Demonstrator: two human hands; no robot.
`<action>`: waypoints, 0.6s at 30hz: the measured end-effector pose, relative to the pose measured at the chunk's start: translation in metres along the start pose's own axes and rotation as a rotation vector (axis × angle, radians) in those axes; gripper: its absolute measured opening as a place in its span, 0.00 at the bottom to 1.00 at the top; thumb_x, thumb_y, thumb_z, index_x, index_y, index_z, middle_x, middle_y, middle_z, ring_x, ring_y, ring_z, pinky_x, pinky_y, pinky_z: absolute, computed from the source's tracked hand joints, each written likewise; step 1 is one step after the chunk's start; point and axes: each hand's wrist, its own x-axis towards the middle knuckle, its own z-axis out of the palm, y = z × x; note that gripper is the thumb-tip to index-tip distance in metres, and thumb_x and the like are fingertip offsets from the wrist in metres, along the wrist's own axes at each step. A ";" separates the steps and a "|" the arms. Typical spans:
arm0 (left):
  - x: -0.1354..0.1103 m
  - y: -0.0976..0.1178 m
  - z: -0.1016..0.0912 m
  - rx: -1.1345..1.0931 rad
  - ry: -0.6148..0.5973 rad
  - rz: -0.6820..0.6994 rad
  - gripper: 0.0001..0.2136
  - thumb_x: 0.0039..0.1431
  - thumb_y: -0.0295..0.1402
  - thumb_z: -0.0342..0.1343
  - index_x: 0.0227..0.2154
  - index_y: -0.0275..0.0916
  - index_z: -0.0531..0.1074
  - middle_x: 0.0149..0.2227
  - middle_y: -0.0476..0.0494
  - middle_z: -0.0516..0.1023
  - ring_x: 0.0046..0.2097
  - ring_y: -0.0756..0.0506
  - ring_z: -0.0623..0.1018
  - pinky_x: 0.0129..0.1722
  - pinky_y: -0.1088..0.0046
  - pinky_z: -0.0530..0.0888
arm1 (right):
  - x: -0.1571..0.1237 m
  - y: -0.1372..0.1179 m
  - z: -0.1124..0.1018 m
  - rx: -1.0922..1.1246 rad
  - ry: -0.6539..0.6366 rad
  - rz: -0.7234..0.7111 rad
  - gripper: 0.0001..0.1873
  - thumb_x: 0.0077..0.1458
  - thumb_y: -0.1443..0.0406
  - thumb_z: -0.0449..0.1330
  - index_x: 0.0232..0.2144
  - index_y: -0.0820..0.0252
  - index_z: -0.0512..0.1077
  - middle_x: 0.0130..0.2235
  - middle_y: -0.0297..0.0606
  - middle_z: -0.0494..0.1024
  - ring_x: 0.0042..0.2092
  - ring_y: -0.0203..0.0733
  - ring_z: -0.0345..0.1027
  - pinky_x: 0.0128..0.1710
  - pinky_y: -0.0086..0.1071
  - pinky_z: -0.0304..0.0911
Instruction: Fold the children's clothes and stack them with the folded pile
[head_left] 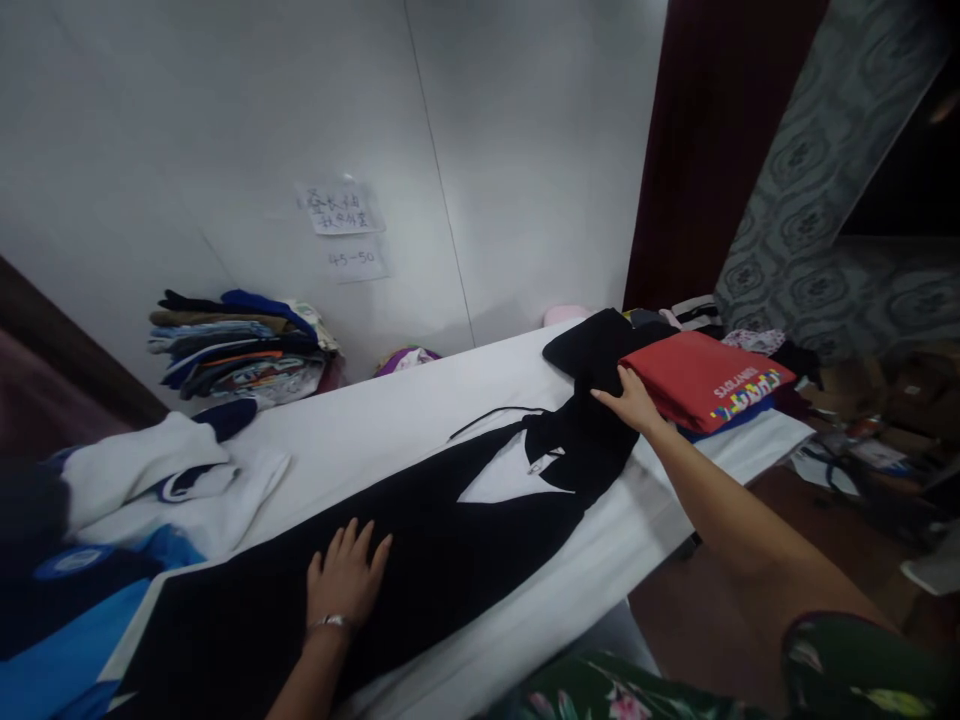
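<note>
A long black garment (435, 560) lies spread along the white-covered table, with a white V-shaped area (499, 478) and a small label (546, 460) at its neck. Flat on its lower part rests my left hand (346, 575), fingers spread, a silver-coloured band at the wrist. At the far end my right hand (634, 402) is on the black cloth, thumb and fingers apart, close to a folded red garment (701, 375) with printed lettering. A thin black cord (491, 412) trails from the neck onto the table.
White and blue clothes (150, 480) are heaped at the left end. Against the wall stands a stack of folded clothes (240, 345), below handwritten paper notes (343, 210). The white table (390, 410) has its front edge near me. Boxes and clutter (892, 410) fill the right side.
</note>
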 end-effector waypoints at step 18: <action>0.001 0.003 -0.012 -0.228 0.022 -0.048 0.22 0.60 0.40 0.45 0.56 0.38 0.65 0.63 0.39 0.58 0.64 0.38 0.56 0.60 0.50 0.53 | -0.023 -0.010 0.000 0.174 0.212 -0.100 0.28 0.56 0.63 0.47 0.58 0.62 0.62 0.55 0.46 0.70 0.56 0.52 0.63 0.56 0.46 0.58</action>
